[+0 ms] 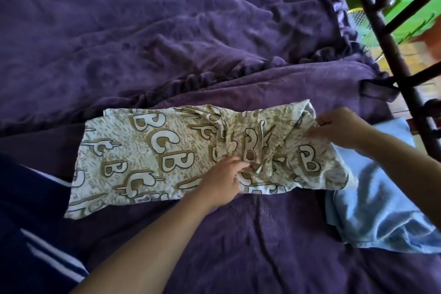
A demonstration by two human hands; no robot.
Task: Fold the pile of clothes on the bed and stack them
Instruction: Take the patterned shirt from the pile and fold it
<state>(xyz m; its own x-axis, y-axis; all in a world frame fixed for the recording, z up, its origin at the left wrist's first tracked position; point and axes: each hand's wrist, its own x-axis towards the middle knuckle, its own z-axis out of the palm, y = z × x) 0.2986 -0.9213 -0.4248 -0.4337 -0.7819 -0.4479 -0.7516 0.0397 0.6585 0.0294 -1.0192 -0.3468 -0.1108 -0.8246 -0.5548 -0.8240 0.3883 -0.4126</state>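
Garment [148, 150] cream, lettered, bunched rightward.

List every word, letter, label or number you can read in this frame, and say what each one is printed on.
"B": large outlined letters repeated across the printed cloth under the left hand and right hand.
"C": large outlined letters on the same cloth, beside the B's.
Small lines of print run between the big letters, too small and blurred to read.
No text shows on the blue towel, the purple blanket or the striped dark garment.
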